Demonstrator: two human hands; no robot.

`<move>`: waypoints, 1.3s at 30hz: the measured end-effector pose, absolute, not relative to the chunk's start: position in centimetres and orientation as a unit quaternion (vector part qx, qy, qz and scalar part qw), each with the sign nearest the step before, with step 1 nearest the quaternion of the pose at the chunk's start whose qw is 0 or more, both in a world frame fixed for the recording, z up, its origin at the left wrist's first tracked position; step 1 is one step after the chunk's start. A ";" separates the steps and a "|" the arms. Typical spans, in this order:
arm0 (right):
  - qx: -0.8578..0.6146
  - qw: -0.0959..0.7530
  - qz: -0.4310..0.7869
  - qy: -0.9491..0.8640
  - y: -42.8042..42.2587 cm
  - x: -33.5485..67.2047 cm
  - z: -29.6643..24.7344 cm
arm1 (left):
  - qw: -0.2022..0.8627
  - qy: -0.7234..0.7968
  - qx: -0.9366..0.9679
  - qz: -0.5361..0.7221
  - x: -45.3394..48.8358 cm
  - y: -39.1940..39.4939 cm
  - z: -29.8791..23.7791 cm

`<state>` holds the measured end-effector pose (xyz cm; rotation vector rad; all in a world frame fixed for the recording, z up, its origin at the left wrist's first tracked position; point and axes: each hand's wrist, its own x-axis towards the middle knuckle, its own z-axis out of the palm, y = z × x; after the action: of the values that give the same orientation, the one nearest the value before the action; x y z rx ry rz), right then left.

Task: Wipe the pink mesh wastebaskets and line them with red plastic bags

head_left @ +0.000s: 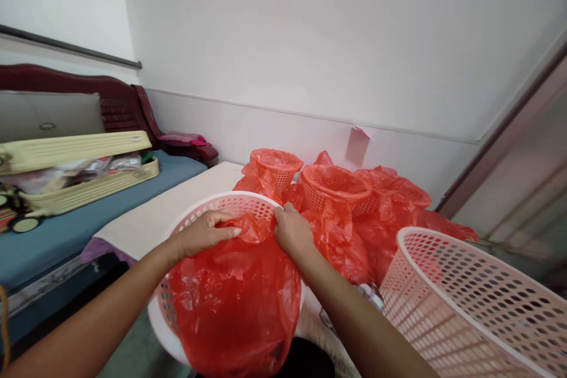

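Note:
A red plastic bag (pixel 239 301) hangs inside and over the near side of a white perforated basket (pixel 177 218) in front of me. My left hand (pixel 206 235) is on the bag's gathered upper edge, pinching the thin film between thumb and fingers. At the basket's far right rim, my right hand (pixel 293 233) is closed on the same bag, with its fingertips partly hidden. The bag's front spreads down over the basket's near rim, covering much of it.
Behind stand red-lined baskets, one at the back (pixel 277 168) and a wider one (pixel 336 189), amid more red bags (pixel 390 218). A large pink basket (pixel 469 283) is at the right. On the blue bed (pixel 181 168) at left lies an open yellow suitcase (pixel 88 186).

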<state>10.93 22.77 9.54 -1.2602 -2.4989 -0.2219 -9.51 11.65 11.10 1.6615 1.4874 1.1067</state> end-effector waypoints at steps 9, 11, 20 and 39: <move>-0.443 0.168 -0.077 -0.877 22.7 11.0 9.4 | 0.193 0.645 0.581 0.457 -10.5 13.2 10.0; -0.443 0.168 -0.074 -0.878 22.6 10.8 9.5 | 0.144 0.687 0.565 0.433 -11.2 13.4 9.4; -0.444 0.169 -0.063 -0.878 21.9 9.9 9.8 | -0.106 0.767 0.561 0.292 -12.3 12.5 9.9; -0.336 0.414 0.087 -0.842 22.9 13.5 11.1 | -0.099 0.778 0.592 0.184 -7.0 14.7 14.3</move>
<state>13.45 22.92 11.14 -0.8437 -2.1163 0.2188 -6.96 14.69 14.27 1.9871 2.6124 0.6177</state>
